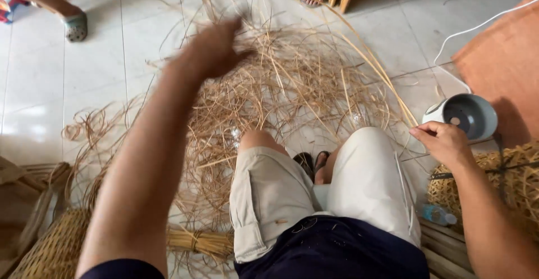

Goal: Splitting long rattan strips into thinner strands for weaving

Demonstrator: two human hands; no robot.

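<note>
Cane strips (292, 88) are heaped on the floor (90, 76) beyond the knees; one strip (387, 82) is pinched by right-hand fingers (429, 128). Left hand (216, 48) is blurred, its fingers' state untellable. Light and springy, probably best gripped near an end.

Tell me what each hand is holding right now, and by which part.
The right hand pinches a long rattan strip at its near end. The left hand is blurred above the strip pile; its hold cannot be told.
</note>
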